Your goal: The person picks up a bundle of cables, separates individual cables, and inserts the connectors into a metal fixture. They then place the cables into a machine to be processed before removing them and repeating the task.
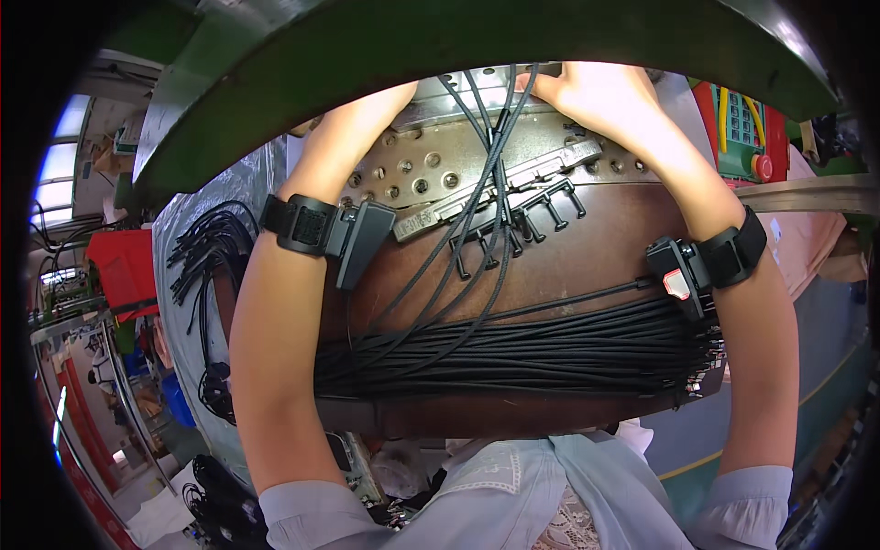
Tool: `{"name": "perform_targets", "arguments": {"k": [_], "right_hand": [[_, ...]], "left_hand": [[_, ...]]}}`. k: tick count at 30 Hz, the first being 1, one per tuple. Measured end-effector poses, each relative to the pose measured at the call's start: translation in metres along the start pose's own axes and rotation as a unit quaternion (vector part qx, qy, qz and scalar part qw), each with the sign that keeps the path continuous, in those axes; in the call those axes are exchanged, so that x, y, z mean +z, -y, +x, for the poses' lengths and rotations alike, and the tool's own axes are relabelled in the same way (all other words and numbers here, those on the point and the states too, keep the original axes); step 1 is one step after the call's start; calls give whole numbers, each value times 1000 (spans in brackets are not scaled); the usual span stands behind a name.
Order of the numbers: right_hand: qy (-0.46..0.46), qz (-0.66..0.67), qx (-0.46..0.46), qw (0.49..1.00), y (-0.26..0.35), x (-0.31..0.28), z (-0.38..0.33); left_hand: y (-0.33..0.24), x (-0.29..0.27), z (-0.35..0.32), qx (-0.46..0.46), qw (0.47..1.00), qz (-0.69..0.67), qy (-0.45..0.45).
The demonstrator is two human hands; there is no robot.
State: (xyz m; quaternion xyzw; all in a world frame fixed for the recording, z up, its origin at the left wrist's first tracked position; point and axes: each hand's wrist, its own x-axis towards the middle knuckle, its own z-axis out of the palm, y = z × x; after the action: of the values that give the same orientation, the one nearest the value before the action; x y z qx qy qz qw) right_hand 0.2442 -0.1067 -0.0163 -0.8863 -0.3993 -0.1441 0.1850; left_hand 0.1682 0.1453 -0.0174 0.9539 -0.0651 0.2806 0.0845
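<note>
My left hand reaches over the far part of a steel plate dotted with holes; its fingers are hidden behind the green machine frame. My right hand is on the plate's far right side. Its thumb points left towards several black cables, and the frame hides its other fingers. The cables run from between my hands towards me, crossing over a long metal mould bar that lies aslant. Just nearer than the bar lies a black plastic moulded strip with short T-shaped prongs.
The curved green frame arches over my hands. A thick bundle of black cables lies across the brown surface in front of me. More cables hang at left. A control box with a red button stands at far right.
</note>
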Motion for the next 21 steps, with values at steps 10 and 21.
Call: {"name": "perform_targets", "arguments": {"k": [10, 21], "right_hand": [[-42, 73, -69, 994, -4, -8, -12], [39, 96, -41, 994, 31, -79, -70]], "left_hand": [[-6, -60, -43, -73, 990, -94, 76], [-104, -191, -168, -65, 736, -534, 411]]}}
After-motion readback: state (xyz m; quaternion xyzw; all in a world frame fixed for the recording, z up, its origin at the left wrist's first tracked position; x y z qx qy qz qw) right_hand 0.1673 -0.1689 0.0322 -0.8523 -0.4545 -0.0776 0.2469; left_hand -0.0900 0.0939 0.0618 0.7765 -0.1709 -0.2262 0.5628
